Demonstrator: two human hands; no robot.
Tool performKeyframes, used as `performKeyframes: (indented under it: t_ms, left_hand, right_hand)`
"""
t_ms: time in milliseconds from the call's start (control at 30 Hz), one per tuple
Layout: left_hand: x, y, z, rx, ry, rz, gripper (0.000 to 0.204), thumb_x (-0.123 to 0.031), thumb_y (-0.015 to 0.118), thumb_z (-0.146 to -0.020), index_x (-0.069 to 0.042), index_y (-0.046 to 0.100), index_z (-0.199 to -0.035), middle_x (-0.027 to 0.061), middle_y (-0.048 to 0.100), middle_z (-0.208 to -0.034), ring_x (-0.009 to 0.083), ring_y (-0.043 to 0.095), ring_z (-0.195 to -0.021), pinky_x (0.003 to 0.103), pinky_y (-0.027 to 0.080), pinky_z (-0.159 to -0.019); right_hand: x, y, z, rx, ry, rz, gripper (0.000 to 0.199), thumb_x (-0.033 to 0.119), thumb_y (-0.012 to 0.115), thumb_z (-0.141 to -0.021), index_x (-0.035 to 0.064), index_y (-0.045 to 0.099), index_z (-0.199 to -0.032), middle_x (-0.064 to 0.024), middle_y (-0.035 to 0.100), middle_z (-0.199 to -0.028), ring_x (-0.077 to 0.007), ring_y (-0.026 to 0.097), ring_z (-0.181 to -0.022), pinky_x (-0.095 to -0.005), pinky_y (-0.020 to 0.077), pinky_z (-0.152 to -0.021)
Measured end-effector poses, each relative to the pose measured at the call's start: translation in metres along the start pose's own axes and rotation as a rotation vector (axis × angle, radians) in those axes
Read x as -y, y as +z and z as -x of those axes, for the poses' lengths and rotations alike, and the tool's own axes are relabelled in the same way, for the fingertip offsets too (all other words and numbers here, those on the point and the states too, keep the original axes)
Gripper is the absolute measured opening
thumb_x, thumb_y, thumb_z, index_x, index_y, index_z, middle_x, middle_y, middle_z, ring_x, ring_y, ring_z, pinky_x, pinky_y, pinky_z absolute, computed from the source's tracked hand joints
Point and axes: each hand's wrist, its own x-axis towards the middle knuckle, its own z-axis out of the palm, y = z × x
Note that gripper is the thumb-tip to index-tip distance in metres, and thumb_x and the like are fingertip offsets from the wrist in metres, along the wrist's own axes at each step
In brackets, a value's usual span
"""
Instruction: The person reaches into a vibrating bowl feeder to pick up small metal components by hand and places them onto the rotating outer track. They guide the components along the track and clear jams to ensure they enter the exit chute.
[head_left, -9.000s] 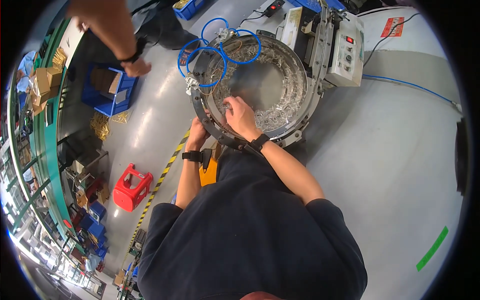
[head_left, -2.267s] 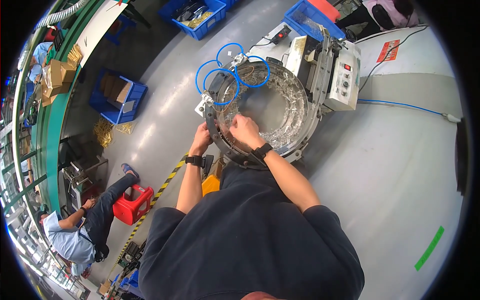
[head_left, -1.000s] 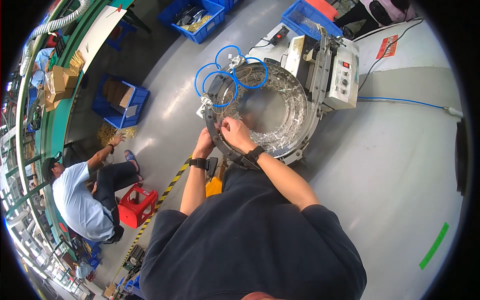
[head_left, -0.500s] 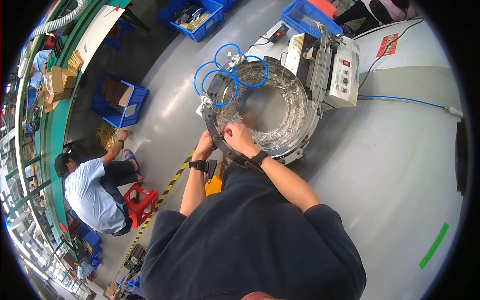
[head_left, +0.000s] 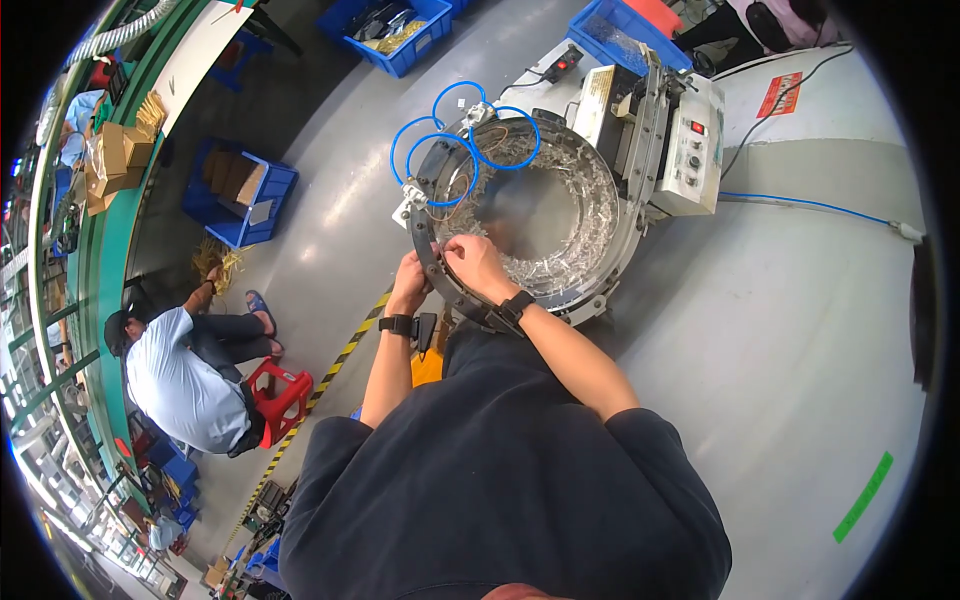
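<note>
A round vibratory bowl feeder [head_left: 530,218] with a dark rim stands in front of me. Small clear plastic pieces [head_left: 598,205] ring its inner wall. My left hand [head_left: 409,283] is closed at the outer side of the rim, on the left near part. Opposite it, my right hand [head_left: 474,263] reaches over the rim with fingers curled, its fingertips at the rim's inner side. Whatever the fingers of either hand hold is hidden or too small to make out. Coiled blue air tubes [head_left: 440,205] loop over the rim just beyond my hands.
Right of the bowl are a metal track [head_left: 638,150] and a control box [head_left: 690,150]. Blue bins [head_left: 245,225] stand left and at the back. At left, a person [head_left: 190,380] sits on a red stool [head_left: 285,400] beside a green workbench [head_left: 120,240]. Yellow-black tape [head_left: 350,345] crosses the floor.
My hands stay at the same part of the rim, with only slight finger movement. The seated person's arm has drawn back a little, and the whole view has shifted slightly.
</note>
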Motion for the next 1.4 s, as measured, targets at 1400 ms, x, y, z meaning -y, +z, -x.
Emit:
performKeyframes:
  t_ms: [1400]
  left_hand:
    - [-0.002,-0.008,-0.005,0.048,0.055,-0.044,0.012,-0.009,0.052,-0.091,-0.008,0.064,-0.085,-0.0044,0.057,-0.070,0.0027,0.045,-0.049,0.018,0.028,-0.040]
  right_hand:
    - [0.016,-0.007,-0.006,0.103,0.047,0.212,0.013,0.015,0.064,-0.072,0.0063,0.071,-0.078,-0.0161,0.069,-0.076,-0.0348,0.067,-0.073,-0.0432,0.0536,-0.068]
